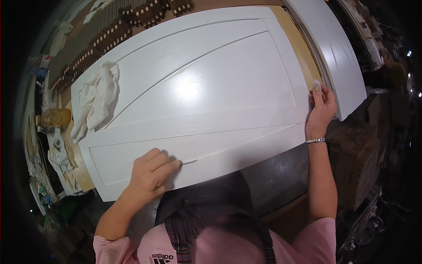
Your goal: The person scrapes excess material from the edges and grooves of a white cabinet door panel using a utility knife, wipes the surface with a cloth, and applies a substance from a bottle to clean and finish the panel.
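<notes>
Pink shirt (154, 242) nearest, left grip (153, 171) pinches a thin tool (189, 162), right grip (322, 105) a white scrap (317, 82).

A cloth (102, 94) lies on the panel (211, 103), left — bottle (57, 117) further left.

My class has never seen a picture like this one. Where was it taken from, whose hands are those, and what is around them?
There is no machine here, just a person's two bare hands. The one picture comes from a wide fisheye camera worn on the person's head, looking down, so straight edges bend near the rim. Left in the picture is the person's left.

The left hand holds a thin pointed tool over a large white panel with grooves. The right hand, by the panel's right edge, pinches a small white piece; what it is, I cannot tell. A crumpled white cloth lies on the panel's left end.
</notes>
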Motion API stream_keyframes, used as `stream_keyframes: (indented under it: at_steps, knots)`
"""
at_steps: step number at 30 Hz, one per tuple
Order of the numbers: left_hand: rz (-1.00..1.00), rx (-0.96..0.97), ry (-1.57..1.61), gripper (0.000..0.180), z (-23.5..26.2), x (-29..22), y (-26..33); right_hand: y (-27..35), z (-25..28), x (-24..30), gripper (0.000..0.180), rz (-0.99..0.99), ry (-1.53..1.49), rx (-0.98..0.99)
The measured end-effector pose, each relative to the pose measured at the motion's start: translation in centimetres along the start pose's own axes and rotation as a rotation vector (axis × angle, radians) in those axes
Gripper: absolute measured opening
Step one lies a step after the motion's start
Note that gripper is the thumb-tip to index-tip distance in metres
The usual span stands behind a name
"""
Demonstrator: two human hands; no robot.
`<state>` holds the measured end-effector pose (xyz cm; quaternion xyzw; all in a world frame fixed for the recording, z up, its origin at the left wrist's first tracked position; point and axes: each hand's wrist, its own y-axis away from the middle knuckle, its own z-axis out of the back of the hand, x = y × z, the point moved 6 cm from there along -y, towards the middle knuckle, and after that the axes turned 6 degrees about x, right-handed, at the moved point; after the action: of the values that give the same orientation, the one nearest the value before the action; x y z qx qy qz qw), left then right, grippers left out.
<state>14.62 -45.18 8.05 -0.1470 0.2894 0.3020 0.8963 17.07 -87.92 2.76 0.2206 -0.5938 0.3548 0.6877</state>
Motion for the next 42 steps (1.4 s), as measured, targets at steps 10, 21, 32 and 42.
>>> stream_keyframes:
  at_steps: [10, 21, 32, 42]
  knots:
    - [0.019, -0.211, 0.033, 0.028, -2.2, -1.0, -2.9, 0.2, -0.2, 0.1, 0.02, -0.004, 0.013, 0.015]
    - [-0.059, -0.24, -0.068, 0.027, -2.2, -1.7, -2.7, 0.3, -0.3, 0.2, 0.021, -0.014, -0.011, 0.025]
    - [0.043, -0.196, -0.02, 0.027, -1.5, -0.7, -2.1, 0.4, -0.5, 0.2, 0.019, -0.018, -0.038, 0.039]
    - [0.085, -0.19, -0.013, 0.025, -1.8, -1.2, -2.3, 0.6, -0.4, 0.2, 0.022, -0.043, -0.004, 0.037]
